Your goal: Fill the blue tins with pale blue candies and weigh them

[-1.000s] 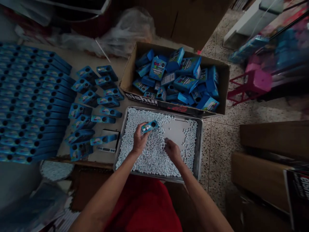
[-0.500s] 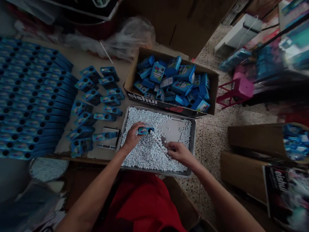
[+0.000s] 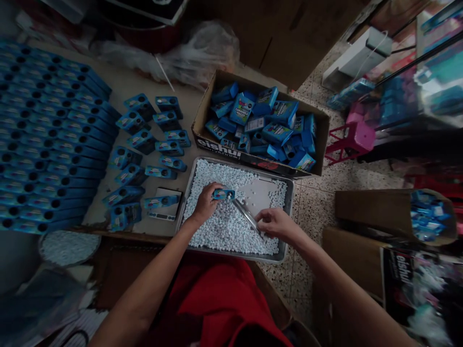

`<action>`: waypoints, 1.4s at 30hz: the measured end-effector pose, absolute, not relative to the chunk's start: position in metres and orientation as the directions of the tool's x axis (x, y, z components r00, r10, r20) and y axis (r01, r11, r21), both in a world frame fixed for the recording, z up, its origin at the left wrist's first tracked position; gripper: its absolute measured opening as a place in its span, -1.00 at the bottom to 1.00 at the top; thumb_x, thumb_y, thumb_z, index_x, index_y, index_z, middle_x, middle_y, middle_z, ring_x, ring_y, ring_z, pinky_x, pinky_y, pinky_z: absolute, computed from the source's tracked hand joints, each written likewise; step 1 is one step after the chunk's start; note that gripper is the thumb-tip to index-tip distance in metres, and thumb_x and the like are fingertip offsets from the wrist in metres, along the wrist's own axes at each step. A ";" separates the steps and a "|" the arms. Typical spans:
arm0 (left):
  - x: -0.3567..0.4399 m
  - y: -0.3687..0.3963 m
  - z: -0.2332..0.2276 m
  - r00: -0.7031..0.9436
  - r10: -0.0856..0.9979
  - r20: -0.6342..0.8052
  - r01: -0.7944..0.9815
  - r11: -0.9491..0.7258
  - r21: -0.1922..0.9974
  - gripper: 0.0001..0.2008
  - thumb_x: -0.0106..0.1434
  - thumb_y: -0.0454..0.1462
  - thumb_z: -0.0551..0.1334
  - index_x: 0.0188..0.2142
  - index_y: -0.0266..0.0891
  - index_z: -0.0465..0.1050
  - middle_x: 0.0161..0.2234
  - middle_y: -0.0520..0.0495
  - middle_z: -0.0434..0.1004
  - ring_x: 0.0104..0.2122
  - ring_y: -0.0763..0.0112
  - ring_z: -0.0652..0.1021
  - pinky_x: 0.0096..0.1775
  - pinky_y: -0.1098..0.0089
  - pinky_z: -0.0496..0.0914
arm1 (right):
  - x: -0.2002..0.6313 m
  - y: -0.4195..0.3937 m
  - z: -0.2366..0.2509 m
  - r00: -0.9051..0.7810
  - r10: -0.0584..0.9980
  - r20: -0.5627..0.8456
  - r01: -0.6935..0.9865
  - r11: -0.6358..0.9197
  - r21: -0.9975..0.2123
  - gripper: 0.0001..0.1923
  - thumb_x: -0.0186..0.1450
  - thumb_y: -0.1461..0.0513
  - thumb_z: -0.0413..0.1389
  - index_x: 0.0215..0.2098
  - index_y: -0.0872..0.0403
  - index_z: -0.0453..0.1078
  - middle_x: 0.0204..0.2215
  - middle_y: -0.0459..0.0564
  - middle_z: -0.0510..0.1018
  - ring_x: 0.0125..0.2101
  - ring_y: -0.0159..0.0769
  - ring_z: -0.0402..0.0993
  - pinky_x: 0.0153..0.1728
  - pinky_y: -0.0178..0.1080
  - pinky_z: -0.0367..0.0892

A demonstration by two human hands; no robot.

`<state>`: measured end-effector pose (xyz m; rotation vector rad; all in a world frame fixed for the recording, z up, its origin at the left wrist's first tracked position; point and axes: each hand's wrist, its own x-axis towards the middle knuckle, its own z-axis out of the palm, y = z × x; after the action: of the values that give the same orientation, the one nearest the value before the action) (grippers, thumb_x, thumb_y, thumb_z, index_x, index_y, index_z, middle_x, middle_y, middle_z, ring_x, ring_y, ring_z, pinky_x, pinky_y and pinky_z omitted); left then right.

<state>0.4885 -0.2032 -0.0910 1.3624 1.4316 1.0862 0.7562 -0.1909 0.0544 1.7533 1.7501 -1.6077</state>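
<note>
A low desk [image 3: 144, 82] carries dense rows of blue boxes [image 3: 47, 144] across its left side, with looser blue boxes [image 3: 152, 144] scattered to their right and a small digital scale [image 3: 164, 205] at the near edge. Right of these lie a metal tray [image 3: 289, 193] of white pellets and, beyond it, a cardboard carton [image 3: 202, 115] of blue boxes. The speckled floor [image 3: 325, 202] bears a pink stool [image 3: 352, 137] and more cartons [image 3: 369, 207] at right.

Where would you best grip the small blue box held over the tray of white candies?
By its long side faces, from the near-left, as the left hand holds the blue box. That leaves its right end clear, where the metal tool in the right hand points.
</note>
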 end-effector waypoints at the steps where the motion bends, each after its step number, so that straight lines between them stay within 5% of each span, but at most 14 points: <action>1: 0.485 -0.204 -0.091 -0.062 0.997 -0.044 0.240 0.058 0.969 -0.66 0.13 -0.40 0.29 -0.08 -0.16 0.46 0.01 -0.15 0.60 0.08 0.16 0.57 0.19 0.04 0.40 | 0.769 -0.200 0.048 -0.257 0.646 -0.719 0.860 -0.187 -0.475 -0.76 0.16 0.30 0.15 -0.25 0.07 0.63 -0.59 -0.11 0.53 -0.58 -0.38 0.39 -0.52 -0.35 0.16; 4: 0.469 -0.210 -0.088 -0.114 0.985 -0.128 0.204 0.149 0.967 -0.67 0.18 -0.33 0.31 -0.04 -0.17 0.42 -0.03 -0.13 0.61 -0.04 0.22 0.62 0.05 0.17 0.50 | 0.815 -0.233 0.017 -0.141 0.758 -0.637 0.988 0.066 -0.140 -0.71 0.27 0.35 0.09 -0.21 0.01 0.64 -0.43 0.02 0.65 -0.42 -0.27 0.50 -0.41 -0.30 0.17; 6: 0.458 -0.214 -0.083 -0.130 0.975 -0.180 0.187 0.203 0.961 -0.65 0.17 -0.31 0.33 -0.03 -0.18 0.43 -0.07 -0.10 0.62 -0.10 0.26 0.63 0.00 0.24 0.51 | 0.834 -0.254 -0.011 -0.159 0.762 -0.628 0.985 0.169 -0.045 -0.63 0.29 0.43 0.02 -0.18 0.03 0.63 -0.30 0.08 0.68 -0.30 -0.22 0.55 -0.32 -0.28 0.22; 9: 0.445 -0.224 -0.073 -0.139 0.959 -0.249 0.177 0.271 0.946 -0.61 0.14 -0.31 0.36 -0.01 -0.17 0.47 -0.05 -0.08 0.62 -0.09 0.26 0.63 0.02 0.25 0.50 | 0.816 -0.268 -0.057 -0.270 0.750 -0.604 0.963 0.197 -0.185 -0.60 0.32 0.44 0.01 -0.05 0.04 0.60 -0.22 0.11 0.69 -0.17 -0.19 0.56 -0.17 -0.26 0.29; 12: 0.440 -0.237 -0.066 -0.168 0.955 -0.246 0.238 0.282 0.930 -0.62 0.13 -0.31 0.37 -0.03 -0.16 0.52 -0.04 -0.09 0.62 -0.04 0.22 0.61 0.06 0.22 0.48 | 0.756 -0.258 -0.094 -0.258 0.807 -0.531 0.916 0.030 -0.399 -0.67 0.41 0.33 0.00 -0.02 0.09 0.58 -0.16 0.16 0.69 -0.15 -0.17 0.57 -0.12 -0.24 0.33; 15: 0.437 -0.254 -0.060 -0.237 0.952 -0.195 0.329 0.267 0.906 -0.64 0.15 -0.30 0.37 -0.04 -0.16 0.52 -0.06 -0.10 0.61 -0.06 0.20 0.60 0.06 0.18 0.48 | 0.709 -0.238 -0.110 -0.230 0.848 -0.477 0.874 -0.036 -0.484 -0.65 0.47 0.27 -0.05 0.02 0.12 0.55 -0.09 0.16 0.68 -0.13 -0.19 0.59 -0.09 -0.24 0.35; 23: 0.446 -0.260 -0.054 -0.284 0.955 -0.084 0.508 0.224 0.831 -0.68 0.18 -0.39 0.30 -0.06 -0.15 0.51 -0.10 -0.12 0.57 -0.04 0.15 0.57 0.06 0.12 0.48 | 0.737 -0.197 -0.037 -0.479 0.824 -0.304 0.679 0.128 -0.723 -0.72 0.39 0.25 0.05 -0.10 0.05 0.61 -0.20 0.03 0.69 -0.20 -0.24 0.57 -0.13 -0.28 0.34; 28: 0.456 -0.249 -0.052 -0.194 0.981 -0.009 0.554 0.117 0.824 -0.63 0.16 -0.48 0.24 -0.06 -0.16 0.51 -0.06 -0.14 0.50 0.01 0.14 0.53 0.12 0.12 0.44 | 0.715 -0.172 0.036 -0.524 0.737 -0.426 0.780 0.214 -0.588 -0.71 0.20 0.35 0.11 -0.25 0.01 0.67 -0.45 -0.05 0.63 -0.43 -0.31 0.46 -0.33 -0.29 0.22; 35: 0.462 -0.247 -0.056 -0.158 0.987 -0.027 0.524 0.107 0.845 -0.61 0.12 -0.48 0.27 -0.06 -0.16 0.53 -0.06 -0.14 0.46 0.03 0.10 0.49 0.18 0.07 0.39 | 0.671 -0.148 0.078 -0.471 0.767 -0.436 0.845 0.250 -0.472 -0.87 0.13 0.26 0.24 -0.57 0.05 0.54 -0.67 -0.09 0.40 -0.61 -0.43 0.14 -0.50 -0.28 -0.04; 39: 0.464 -0.240 -0.058 -0.179 0.983 -0.031 0.463 0.112 0.879 -0.64 0.09 -0.50 0.27 -0.13 -0.18 0.52 -0.09 -0.13 0.52 0.00 0.14 0.54 0.12 0.10 0.44 | 0.701 -0.157 0.084 -0.430 0.741 -0.516 0.875 0.202 -0.440 -0.91 0.17 0.25 0.24 -0.49 0.01 0.57 -0.66 -0.09 0.44 -0.62 -0.39 0.24 -0.50 -0.25 -0.02; 42: 0.453 -0.235 -0.046 -0.201 0.979 -0.021 0.469 0.115 0.876 -0.66 0.12 -0.49 0.28 -0.12 -0.16 0.51 -0.13 -0.09 0.58 -0.08 0.18 0.59 0.01 0.18 0.50 | 0.753 -0.182 0.058 -0.315 0.780 -0.542 0.936 0.161 -0.312 -0.83 0.25 0.22 0.17 -0.25 -0.08 0.61 -0.50 -0.07 0.61 -0.49 -0.25 0.46 -0.45 -0.24 0.03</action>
<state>0.4528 -0.2351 -0.0461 1.4131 1.7547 1.0167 0.7527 -0.1818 0.0575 1.6608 2.1845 -0.8878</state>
